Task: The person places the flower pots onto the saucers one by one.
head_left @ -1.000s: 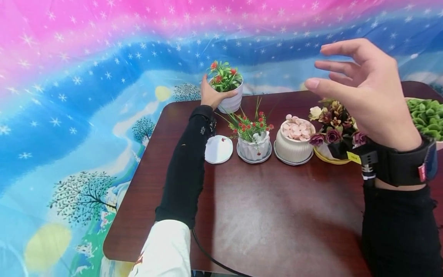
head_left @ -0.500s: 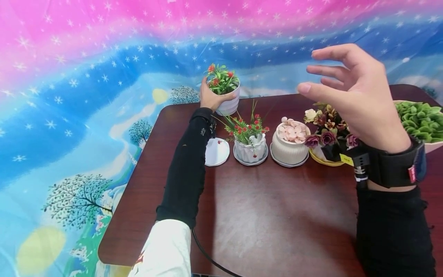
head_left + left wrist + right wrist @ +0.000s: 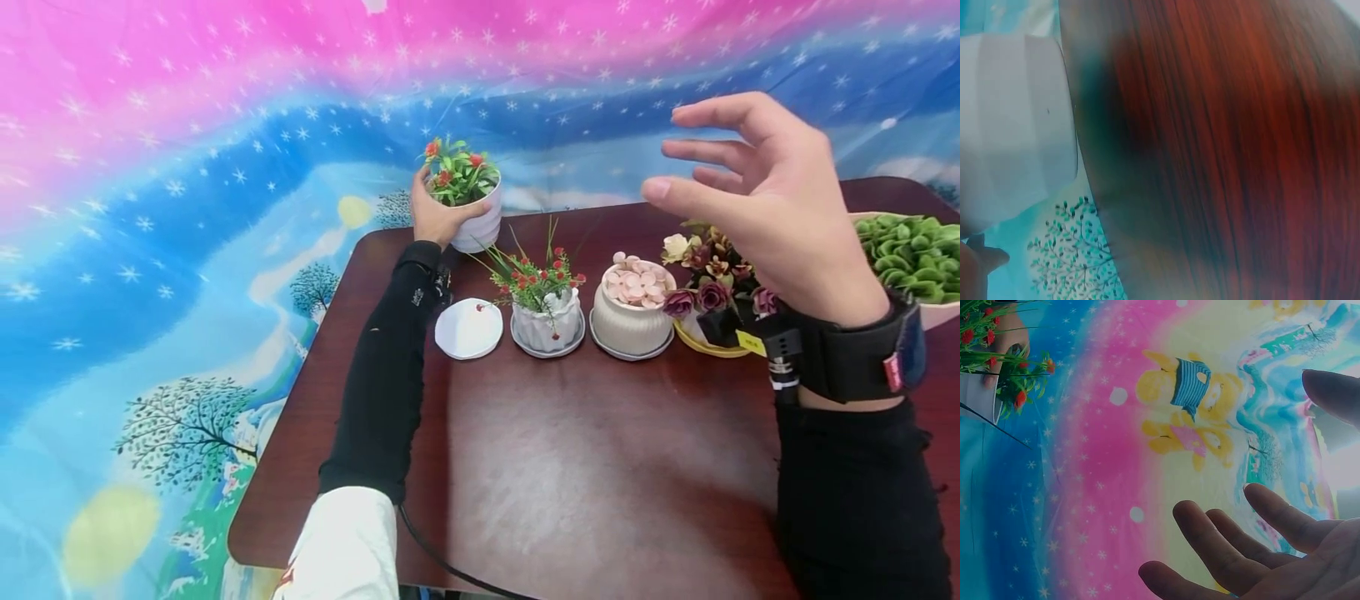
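Note:
My left hand grips a white ribbed flowerpot by its near left side, thumb along the rim. Green leaves with red flowers fill the pot. In the left wrist view the white pot shows from the side near the table edge, its base seemingly raised off the tabletop; a bit of my hand shows at lower left. My right hand hangs in the air above the purple-rose pot, fingers spread and gently bent, holding nothing. In the right wrist view the right-hand fingers are apart.
On the dark red table stand a white saucer, a white pot with small red flowers, a cream pot with pink petals, purple roses and a green succulent bowl. A patterned cloth hangs behind.
My left hand has moved slightly left with the flowerpot, uncovering more of the white saucer. My right hand has stayed raised with little movement. The head view has shifted a little.

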`<act>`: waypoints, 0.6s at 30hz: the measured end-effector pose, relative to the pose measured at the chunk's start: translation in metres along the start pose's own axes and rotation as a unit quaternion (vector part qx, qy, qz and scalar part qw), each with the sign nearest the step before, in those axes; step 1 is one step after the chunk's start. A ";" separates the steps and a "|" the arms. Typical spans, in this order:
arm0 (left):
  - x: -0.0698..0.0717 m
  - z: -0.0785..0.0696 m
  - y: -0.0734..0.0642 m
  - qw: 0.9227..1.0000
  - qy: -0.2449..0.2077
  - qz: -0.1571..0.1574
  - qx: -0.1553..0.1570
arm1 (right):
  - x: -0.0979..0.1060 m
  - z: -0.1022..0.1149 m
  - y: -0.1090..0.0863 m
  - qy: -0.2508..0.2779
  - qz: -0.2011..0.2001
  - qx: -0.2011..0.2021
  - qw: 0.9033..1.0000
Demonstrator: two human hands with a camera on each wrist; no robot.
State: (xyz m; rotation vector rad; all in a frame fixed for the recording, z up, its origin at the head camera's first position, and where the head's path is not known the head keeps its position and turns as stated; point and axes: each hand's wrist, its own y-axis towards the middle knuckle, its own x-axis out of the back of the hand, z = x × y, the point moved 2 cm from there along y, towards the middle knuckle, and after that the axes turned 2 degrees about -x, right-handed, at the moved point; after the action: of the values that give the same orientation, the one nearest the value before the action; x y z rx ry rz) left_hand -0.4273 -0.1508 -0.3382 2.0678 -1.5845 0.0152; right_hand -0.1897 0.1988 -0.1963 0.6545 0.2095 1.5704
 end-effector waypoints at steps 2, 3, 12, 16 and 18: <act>0.006 0.000 -0.002 1.000 -0.008 -0.003 -0.006 | -0.001 0.002 0.000 0.002 0.002 -0.001 1.000; 0.009 -0.001 -0.004 1.000 -0.014 -0.003 -0.008 | -0.001 0.002 0.000 0.002 0.003 -0.002 1.000; 0.020 -0.003 -0.013 0.997 -0.058 -0.003 -0.041 | -0.003 0.004 -0.001 0.002 0.009 0.003 1.000; 0.026 -0.005 -0.016 0.996 -0.059 0.001 -0.061 | -0.004 0.004 -0.001 0.012 0.013 0.001 1.000; 0.029 -0.006 -0.018 0.996 -0.058 0.005 -0.071 | -0.005 0.005 -0.001 0.015 0.015 0.001 1.000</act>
State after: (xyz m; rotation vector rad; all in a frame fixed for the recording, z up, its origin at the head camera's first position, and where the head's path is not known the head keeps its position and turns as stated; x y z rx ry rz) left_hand -0.4001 -0.1709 -0.3312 1.9814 -1.6157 -0.2105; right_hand -0.1863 0.1925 -0.1945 0.6376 0.2249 1.6097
